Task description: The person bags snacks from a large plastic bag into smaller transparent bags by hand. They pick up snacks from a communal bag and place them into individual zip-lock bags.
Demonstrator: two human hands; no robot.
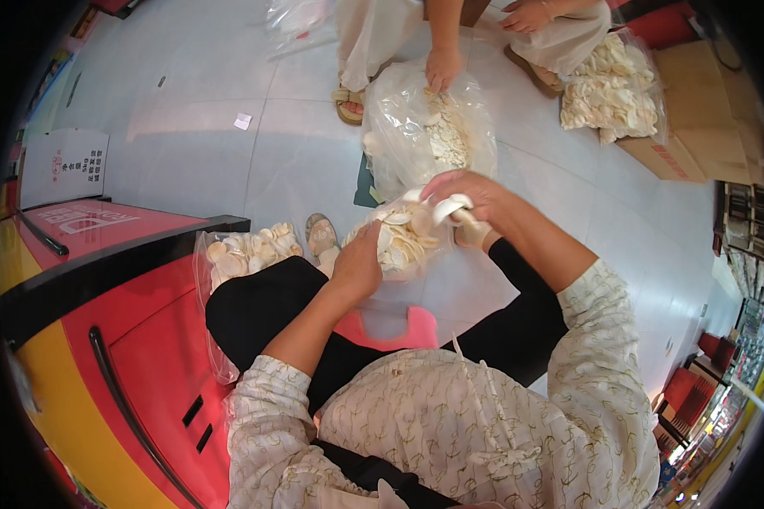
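Observation:
Between my knees a clear plastic bag (414, 270) stands with its mouth up, holding pale, dried-looking slices (398, 240). My left hand (358, 264) grips the bag's left edge. Over the right side of its mouth, my right hand (468, 191) holds a few white slices (452, 207), blurred at the edges. Just beyond is a larger clear bag (395, 127) with slices and small broken pieces (447, 137) inside. Another person's hand (443, 67) reaches into that larger bag.
A bag of slices (251, 251) sits by my left knee, against a red cabinet (146, 356) with black handles. Another filled bag (611, 92) leans by a cardboard box (700, 114) at the far right. A pink stool (423, 327) shows beneath me. A white carton (63, 165) stands left.

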